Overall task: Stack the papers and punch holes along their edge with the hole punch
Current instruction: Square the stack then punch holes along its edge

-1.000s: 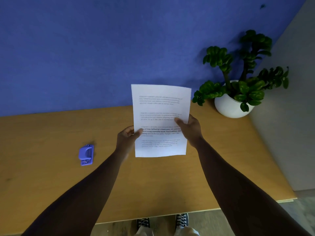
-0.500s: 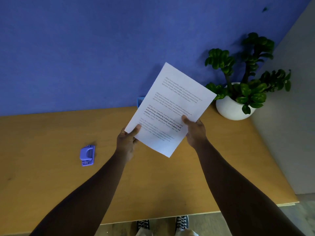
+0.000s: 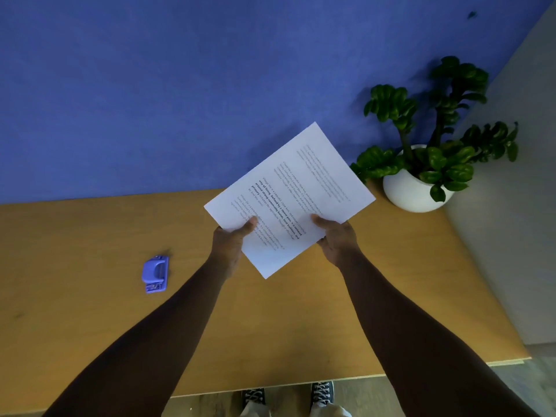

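You had soft, even light; the papers (image 3: 290, 200) shone brightest, casting a faint shadow on the blue wall (image 3: 180, 94). Your forearms stayed dark. Wide-angle bending curved the table (image 3: 90, 311) edge, print slightly blurred.

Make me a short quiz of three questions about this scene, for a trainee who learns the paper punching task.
1. True or false: the hole punch lies on the table, apart from both hands.
2. Which hands hold the papers? A) only the left B) only the right C) both
3. Fill in: the potted plant stands at the table's far ____ corner.

Key
1. True. It lies to the left of the left hand, untouched.
2. C. The left hand and the right hand each keep a grip on the lower part of the papers, thumb on top.
3. Right.
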Tool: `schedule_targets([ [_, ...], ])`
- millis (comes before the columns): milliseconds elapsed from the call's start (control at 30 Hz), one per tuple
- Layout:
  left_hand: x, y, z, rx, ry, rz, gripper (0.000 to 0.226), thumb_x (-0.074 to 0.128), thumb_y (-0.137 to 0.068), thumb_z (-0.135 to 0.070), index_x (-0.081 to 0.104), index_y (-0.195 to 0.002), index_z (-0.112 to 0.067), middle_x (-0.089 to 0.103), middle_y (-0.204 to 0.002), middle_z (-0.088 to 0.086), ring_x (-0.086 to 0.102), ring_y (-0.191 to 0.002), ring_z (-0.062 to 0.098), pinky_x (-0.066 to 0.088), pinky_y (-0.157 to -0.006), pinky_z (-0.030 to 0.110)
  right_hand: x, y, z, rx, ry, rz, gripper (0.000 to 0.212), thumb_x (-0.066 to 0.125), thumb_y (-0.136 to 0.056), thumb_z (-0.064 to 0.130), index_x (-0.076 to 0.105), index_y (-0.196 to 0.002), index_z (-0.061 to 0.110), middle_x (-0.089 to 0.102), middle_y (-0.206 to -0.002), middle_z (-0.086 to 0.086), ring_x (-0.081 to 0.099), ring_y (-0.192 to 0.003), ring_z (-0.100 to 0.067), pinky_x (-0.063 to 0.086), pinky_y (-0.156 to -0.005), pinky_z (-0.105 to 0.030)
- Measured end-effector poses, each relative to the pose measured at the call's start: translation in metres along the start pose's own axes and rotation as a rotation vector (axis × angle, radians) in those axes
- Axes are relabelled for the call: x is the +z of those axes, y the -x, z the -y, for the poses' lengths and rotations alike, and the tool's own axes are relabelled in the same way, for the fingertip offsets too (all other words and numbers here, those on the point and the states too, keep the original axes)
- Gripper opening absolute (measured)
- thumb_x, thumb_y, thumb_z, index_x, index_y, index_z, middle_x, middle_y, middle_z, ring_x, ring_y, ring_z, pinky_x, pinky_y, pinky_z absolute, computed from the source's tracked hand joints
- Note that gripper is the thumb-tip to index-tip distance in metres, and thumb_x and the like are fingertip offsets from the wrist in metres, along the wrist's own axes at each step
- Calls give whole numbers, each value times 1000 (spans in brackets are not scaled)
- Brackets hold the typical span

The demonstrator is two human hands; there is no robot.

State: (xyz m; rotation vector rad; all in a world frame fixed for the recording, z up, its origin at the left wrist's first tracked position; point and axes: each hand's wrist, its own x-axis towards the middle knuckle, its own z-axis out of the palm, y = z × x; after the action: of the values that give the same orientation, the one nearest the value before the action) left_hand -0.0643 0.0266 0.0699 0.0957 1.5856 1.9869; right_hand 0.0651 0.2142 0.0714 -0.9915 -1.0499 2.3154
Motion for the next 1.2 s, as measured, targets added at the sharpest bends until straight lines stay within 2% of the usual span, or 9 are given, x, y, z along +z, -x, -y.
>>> schedule_targets([
  [200,-33,-14,-6,47,-198,-26,27,81,-80,-9,73,-105,-17,77,-107,-1,74,-99,15,59,-80,31,-20,-8,12,-83,78,-96,43,76,-74,-4,66,-112,15,72,-109,-4,68,-98,-25,59,-82,-42],
  [333,-47,-16,-13,70,-312,-29,21,83,-79,-13,75,-96,-23,78,-100,-8,75,-91,12,59,-65,20,-32,-11,15,-136,297,-106,33,75,-77,1,68,-107,13,75,-101,-1,68,-90,-23,56,-71,-34],
  [433,-46,-15,-14,96,-372,-16,20,83,-78,-15,75,-93,-26,78,-97,-11,76,-87,10,57,-63,18,-35,-11,14,-133,499,-78,30,75,-78,3,68,-103,18,76,-99,1,72,-90,-23,58,-69,-34],
  [533,-41,-13,-10,105,-400,-21,22,83,-79,-14,74,-97,-23,78,-96,-10,75,-86,9,58,-63,19,-33,-9,10,-151,648,-64,26,75,-78,7,68,-95,26,74,-96,7,71,-88,-18,55,-61,-25],
  [633,-33,-10,-4,97,-375,-57,24,81,-80,-13,74,-103,-17,78,-99,-3,76,-87,12,60,-68,25,-31,-8,5,-150,698,-71,28,75,-78,6,68,-94,28,73,-97,7,69,-88,-16,55,-64,-25],
  [833,-26,2,13,109,-345,-109,17,79,-82,-9,74,-93,-22,78,-88,-10,75,-79,6,56,-60,15,-43,-4,-10,-103,774,-122,30,74,-75,2,68,-97,20,71,-93,1,68,-89,-23,53,-64,-27],
  [933,-31,6,26,37,-447,-101,25,80,-81,-9,70,-103,-14,74,-94,-4,72,-84,13,53,-60,13,-49,-2,-19,-58,835,-155,30,77,-75,4,66,-101,16,70,-96,-3,68,-90,-25,55,-63,-27],
  [1067,-41,7,37,-71,-554,-56,37,78,-83,-9,65,-118,-8,70,-108,4,67,-98,23,53,-75,27,-54,1,-24,-83,832,-174,28,78,-78,9,66,-102,18,70,-96,0,68,-90,-24,58,-69,-31],
  [1200,-45,8,32,1,-501,-89,28,76,-86,-16,70,-112,-8,74,-103,2,71,-91,14,53,-62,15,-53,2,-18,-167,802,-164,27,76,-81,13,66,-105,21,70,-99,0,67,-92,-23,59,-76,-36],
])
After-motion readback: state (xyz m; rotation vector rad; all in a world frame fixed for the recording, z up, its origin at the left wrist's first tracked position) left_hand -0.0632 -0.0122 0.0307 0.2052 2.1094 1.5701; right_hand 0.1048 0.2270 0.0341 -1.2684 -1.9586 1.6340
